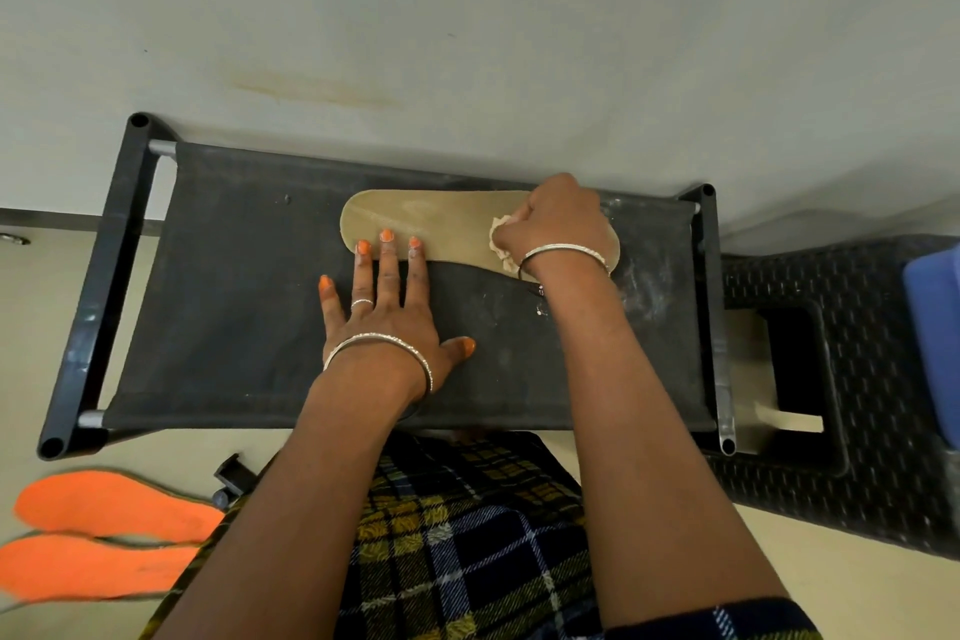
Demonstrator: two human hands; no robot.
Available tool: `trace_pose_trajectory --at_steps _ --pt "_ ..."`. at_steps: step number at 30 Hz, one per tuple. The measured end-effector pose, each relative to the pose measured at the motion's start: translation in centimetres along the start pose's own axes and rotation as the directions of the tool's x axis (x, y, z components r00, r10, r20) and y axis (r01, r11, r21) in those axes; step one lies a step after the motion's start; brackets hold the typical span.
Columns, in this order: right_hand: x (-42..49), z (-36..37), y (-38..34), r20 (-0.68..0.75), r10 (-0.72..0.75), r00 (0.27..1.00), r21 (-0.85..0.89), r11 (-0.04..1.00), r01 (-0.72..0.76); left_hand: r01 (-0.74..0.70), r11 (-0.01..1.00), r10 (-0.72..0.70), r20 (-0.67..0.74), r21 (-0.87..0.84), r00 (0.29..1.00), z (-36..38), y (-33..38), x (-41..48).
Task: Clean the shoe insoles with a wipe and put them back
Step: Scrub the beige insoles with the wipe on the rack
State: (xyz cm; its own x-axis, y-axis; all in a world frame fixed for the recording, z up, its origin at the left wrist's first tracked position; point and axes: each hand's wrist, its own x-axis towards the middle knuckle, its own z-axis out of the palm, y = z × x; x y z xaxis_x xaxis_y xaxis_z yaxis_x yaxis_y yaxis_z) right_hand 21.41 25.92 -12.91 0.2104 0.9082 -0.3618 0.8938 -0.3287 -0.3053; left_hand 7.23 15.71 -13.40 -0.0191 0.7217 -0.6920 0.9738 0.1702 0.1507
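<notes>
Black fabric shelf (234, 327), stretched on a dark frame against a pale wall, is seen from above. A tan insole (447, 224) is laid flat by its far edge, right of the middle. A crumpled wipe (500, 244) is pressed onto the insole's right end, gripped in the curled right hand (558, 224). The insole's near edge is pinned by three straight fingertips (387, 250) of the left hand (389, 317), spread flat on the fabric. Two orange insoles (114, 504) are laid on the floor off the near left corner.
</notes>
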Motion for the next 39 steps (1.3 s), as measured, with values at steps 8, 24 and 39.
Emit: trace_pose_trajectory --at_steps 8,24,39 --pt "-0.9 1.8 -2.4 0.134 -0.098 0.986 0.035 0.995 0.095 0.003 1.0 -0.003 0.001 0.014 1.0 0.0 -0.1 0.1" --pt "-0.3 1.4 -1.2 -0.139 -0.034 0.99 0.199 0.978 0.061 -0.001 1.0 0.001 -0.003 0.011 1.0 0.0 0.0 0.1" --pt "-0.3 0.1 -0.6 -0.188 0.026 0.982 0.176 0.984 0.008 -0.005 1.0 0.005 -0.01 0.009 1.0 0.0 -0.1 0.1"
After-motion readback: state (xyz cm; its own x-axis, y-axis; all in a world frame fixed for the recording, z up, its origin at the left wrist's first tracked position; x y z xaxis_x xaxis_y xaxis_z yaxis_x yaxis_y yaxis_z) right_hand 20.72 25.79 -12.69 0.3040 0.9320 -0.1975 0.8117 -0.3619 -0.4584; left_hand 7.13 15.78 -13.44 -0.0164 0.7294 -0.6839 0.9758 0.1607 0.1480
